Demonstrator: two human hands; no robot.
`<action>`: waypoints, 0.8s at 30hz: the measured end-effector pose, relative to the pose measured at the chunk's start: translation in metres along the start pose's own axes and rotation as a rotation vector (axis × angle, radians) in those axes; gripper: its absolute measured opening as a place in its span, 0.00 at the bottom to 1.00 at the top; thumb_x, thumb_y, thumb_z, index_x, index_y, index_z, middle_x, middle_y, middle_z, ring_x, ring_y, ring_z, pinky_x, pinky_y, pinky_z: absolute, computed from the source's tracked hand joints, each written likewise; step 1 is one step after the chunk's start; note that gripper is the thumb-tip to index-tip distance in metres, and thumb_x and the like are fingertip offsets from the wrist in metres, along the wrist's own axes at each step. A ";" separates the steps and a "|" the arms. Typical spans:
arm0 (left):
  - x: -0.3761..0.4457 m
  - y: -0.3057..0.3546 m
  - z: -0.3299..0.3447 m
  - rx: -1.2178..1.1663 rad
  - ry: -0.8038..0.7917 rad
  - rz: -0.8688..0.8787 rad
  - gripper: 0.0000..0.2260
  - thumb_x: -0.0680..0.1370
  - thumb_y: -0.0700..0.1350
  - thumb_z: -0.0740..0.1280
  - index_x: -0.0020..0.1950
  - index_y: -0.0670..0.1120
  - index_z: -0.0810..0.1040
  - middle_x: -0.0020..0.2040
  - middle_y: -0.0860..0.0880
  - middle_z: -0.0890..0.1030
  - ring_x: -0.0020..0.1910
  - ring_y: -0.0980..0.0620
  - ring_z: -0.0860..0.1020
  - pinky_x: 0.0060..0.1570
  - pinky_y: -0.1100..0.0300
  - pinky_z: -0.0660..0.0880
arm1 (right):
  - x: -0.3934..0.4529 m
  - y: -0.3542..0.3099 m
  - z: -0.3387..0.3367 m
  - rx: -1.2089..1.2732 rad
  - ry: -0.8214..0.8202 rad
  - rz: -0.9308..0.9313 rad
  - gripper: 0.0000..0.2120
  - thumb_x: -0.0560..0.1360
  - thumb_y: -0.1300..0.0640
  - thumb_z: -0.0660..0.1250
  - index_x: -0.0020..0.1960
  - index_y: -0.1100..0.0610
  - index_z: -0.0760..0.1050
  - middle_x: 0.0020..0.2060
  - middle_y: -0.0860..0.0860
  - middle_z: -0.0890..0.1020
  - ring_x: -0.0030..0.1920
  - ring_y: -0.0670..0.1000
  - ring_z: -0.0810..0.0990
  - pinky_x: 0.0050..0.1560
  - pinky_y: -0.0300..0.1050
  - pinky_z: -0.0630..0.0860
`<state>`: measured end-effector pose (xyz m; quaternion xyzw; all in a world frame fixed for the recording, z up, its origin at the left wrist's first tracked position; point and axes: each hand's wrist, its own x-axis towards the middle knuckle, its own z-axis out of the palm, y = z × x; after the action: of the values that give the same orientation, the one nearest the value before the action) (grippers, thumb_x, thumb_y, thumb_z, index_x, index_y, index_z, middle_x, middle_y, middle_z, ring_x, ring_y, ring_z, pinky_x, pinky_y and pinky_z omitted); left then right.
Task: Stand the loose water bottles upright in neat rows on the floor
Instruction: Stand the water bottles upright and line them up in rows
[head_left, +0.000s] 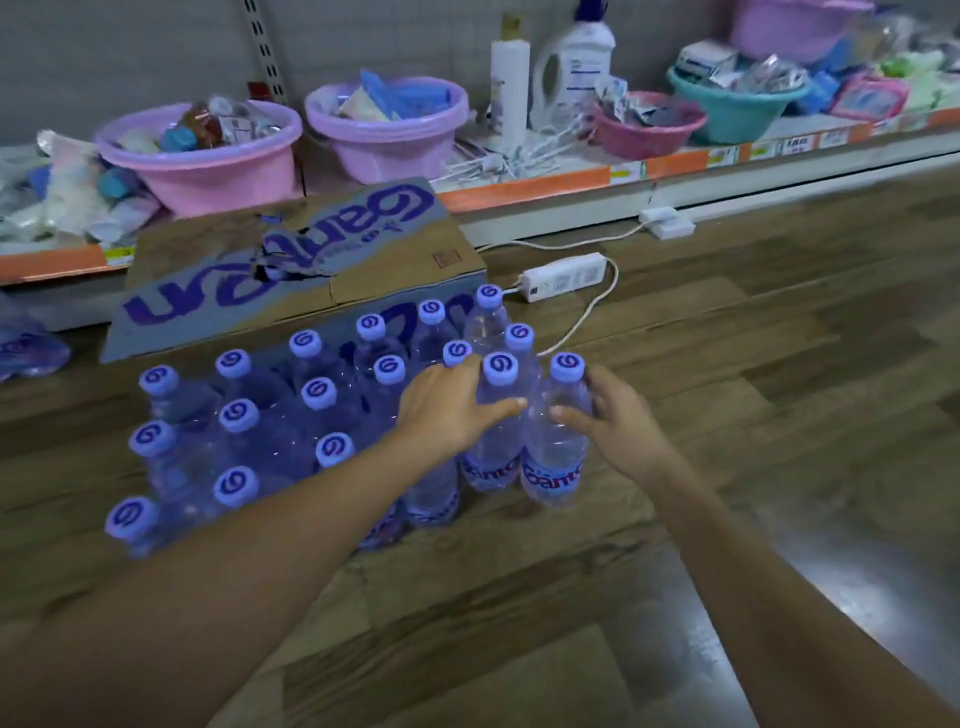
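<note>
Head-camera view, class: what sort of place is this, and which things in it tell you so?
Probably a small shop's aisle: a low shelf with an orange price-label strip, plastic basins heaped with packaged goods, and a printed cardboard carton behind rows of blue-capped water bottles on the wood-pattern floor.

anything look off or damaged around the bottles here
The cardboard box behind the upright bottles has a torn, caved-in top. More bottles lie heaped at the far left edge, not stood up. Nothing looks spilled.

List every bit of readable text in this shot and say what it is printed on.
"Ganten": upside down in large purple letters on the cardboard box.
"Gante", cut off: label of the water bottle under the right hand.
Shelf price tags, detergent jug label: too blurred to read.
</note>
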<state>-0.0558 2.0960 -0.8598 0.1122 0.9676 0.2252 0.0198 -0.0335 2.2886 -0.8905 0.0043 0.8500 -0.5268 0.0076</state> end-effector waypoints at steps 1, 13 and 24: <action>0.000 -0.002 0.004 0.014 0.002 -0.013 0.20 0.71 0.64 0.64 0.44 0.47 0.69 0.46 0.46 0.79 0.51 0.43 0.76 0.41 0.54 0.69 | 0.001 0.004 0.004 0.014 -0.014 -0.002 0.21 0.64 0.52 0.71 0.57 0.48 0.73 0.53 0.53 0.82 0.56 0.56 0.80 0.58 0.63 0.75; -0.006 -0.004 0.006 0.241 -0.124 0.001 0.22 0.69 0.62 0.68 0.44 0.46 0.65 0.40 0.49 0.74 0.55 0.43 0.76 0.74 0.52 0.52 | 0.014 0.023 0.016 0.267 -0.140 0.053 0.25 0.66 0.73 0.70 0.51 0.47 0.71 0.52 0.52 0.78 0.52 0.44 0.78 0.59 0.42 0.74; -0.008 -0.001 0.015 0.320 -0.087 0.039 0.28 0.71 0.63 0.65 0.59 0.42 0.69 0.52 0.44 0.82 0.62 0.45 0.74 0.75 0.52 0.47 | 0.021 0.018 0.025 0.183 -0.089 0.200 0.26 0.68 0.70 0.69 0.58 0.47 0.69 0.58 0.52 0.78 0.62 0.55 0.75 0.65 0.58 0.71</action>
<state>-0.0474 2.0993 -0.8737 0.1424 0.9870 0.0637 0.0393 -0.0545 2.2745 -0.9180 0.0660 0.7927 -0.5982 0.0973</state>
